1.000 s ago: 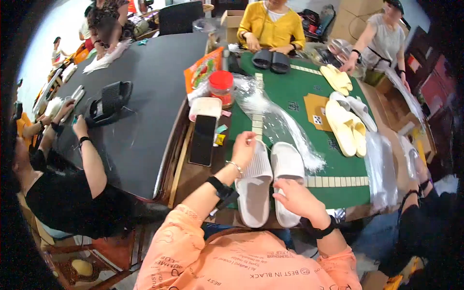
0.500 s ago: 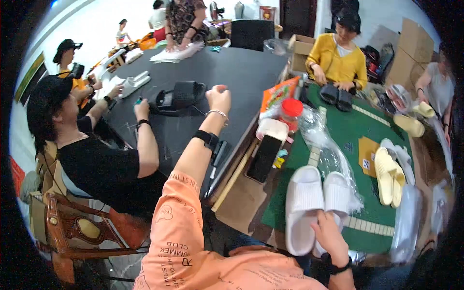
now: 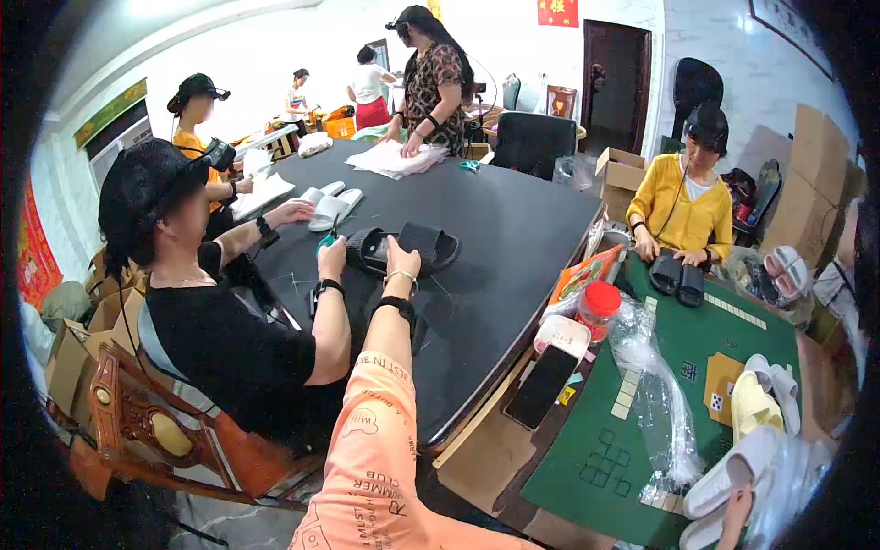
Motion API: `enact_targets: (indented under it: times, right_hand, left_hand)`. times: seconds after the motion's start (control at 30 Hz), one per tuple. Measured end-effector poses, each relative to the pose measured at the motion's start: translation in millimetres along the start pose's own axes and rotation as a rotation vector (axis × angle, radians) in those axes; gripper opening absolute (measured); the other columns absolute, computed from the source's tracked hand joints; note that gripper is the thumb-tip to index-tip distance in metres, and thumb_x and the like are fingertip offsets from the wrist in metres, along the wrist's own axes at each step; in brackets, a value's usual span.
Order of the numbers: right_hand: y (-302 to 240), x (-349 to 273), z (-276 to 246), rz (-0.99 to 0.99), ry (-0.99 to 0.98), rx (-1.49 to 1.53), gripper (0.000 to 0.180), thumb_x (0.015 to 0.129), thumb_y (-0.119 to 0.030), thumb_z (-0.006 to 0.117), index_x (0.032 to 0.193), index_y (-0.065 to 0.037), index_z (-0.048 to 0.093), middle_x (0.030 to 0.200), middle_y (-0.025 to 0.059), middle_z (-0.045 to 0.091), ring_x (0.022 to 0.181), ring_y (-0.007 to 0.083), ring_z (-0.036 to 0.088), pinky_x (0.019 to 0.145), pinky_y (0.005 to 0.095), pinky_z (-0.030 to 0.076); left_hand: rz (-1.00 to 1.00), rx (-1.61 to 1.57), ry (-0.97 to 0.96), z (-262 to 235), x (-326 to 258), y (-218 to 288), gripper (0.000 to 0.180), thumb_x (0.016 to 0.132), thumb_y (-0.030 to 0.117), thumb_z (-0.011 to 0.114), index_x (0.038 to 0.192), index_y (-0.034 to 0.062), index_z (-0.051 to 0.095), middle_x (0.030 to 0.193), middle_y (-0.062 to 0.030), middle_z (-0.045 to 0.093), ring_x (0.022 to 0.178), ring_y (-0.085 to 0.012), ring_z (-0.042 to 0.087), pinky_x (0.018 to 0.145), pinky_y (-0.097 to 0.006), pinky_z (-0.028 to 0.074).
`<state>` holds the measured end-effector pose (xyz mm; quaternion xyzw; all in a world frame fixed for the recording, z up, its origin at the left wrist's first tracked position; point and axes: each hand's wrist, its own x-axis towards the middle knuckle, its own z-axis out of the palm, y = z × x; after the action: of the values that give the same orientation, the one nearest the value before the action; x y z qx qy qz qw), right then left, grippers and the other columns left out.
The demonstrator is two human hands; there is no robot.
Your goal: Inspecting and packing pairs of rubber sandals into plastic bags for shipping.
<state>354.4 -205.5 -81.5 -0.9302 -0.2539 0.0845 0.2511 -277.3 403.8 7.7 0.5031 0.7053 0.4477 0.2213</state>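
Observation:
My left hand (image 3: 403,261) is stretched out over the dark table, fingers closed at the inner edges of a pair of black slippers (image 3: 433,246). It hides part of where the two slippers meet. At the lower right, my right hand (image 3: 736,521) grips a pair of white slippers (image 3: 729,477) on the green mat's near corner; only a thumb and part of the hand show. Beside my left hand, a co-worker in black holds green-handled scissors (image 3: 327,240). That person's other hand is by a pair of white slippers (image 3: 332,203) on the dark table.
A green mat (image 3: 596,449) carries clear plastic wrap (image 3: 655,394), cream slippers (image 3: 753,396) and clear bags (image 3: 793,486). A phone (image 3: 543,385) and a red-lidded jar (image 3: 599,307) line its left edge. Across it, a person in yellow handles black slippers (image 3: 676,277).
My left hand has come down onto the black slippers. My right hand has shifted the white slippers to the mat's near right corner. The view has swung leftward and up.

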Motion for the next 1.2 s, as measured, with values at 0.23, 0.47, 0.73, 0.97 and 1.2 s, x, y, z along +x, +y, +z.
enact_targets:
  times: [0.23,0.47,0.73,0.97,1.2]
  right_hand:
    - [13,-13,0,-0.020,-0.144,-0.255,0.052,0.078,-0.021,0.057,0.121,0.005,0.043,0.116,0.0277,0.047,0.107,0.0358,0.047,0.093,0.0389,0.035]
    - [-71,-72,-39,-0.139,-0.139,-0.503,0.052,0.080,-0.026,0.058,0.120,0.005,0.044,0.113,0.0301,0.048,0.106,0.0397,0.046,0.091,0.0409,0.035]
    - [-76,-64,-14,-0.591,-0.002,-0.419,0.057,0.077,-0.016,0.060,0.126,0.002,0.039,0.126,0.0235,0.042,0.114,0.0357,0.041,0.097,0.0388,0.031]
    - [-140,-85,-4,-0.504,-0.039,-0.254,0.055,0.073,-0.010,0.062,0.123,0.002,0.041,0.129,0.0204,0.040,0.120,0.0362,0.035,0.102,0.0402,0.025]
    - [-234,-129,-2,-0.677,-0.278,-0.069,0.056,0.075,-0.009,0.059,0.126,0.001,0.038,0.127,0.0192,0.042,0.116,0.0340,0.041,0.098,0.0392,0.033]
  left_hand:
    - [0.089,0.062,0.119,9,-10,0,0.090,0.064,0.031,0.072,0.134,0.0024,0.023,0.129,-0.0203,0.028,0.119,-0.0364,0.036,0.099,-0.040,0.034]
    - [0.068,0.140,0.103,6,-38,20,0.086,0.053,0.035,0.080,0.120,0.0016,0.038,0.124,-0.0173,0.033,0.108,-0.0347,0.047,0.093,-0.038,0.040]
    - [0.280,0.134,0.097,0,-54,26,0.069,0.053,0.031,0.081,0.105,0.0040,0.044,0.106,-0.0145,0.051,0.100,-0.0321,0.052,0.083,-0.039,0.044]
    - [0.562,0.181,0.186,-24,-100,74,0.062,0.053,0.026,0.080,0.101,0.0044,0.046,0.099,-0.0132,0.051,0.094,-0.0316,0.052,0.080,-0.039,0.044]
    - [0.968,0.036,0.090,-29,-222,145,0.057,0.053,0.021,0.079,0.098,0.0033,0.049,0.094,-0.0138,0.051,0.090,-0.0329,0.051,0.078,-0.038,0.043]
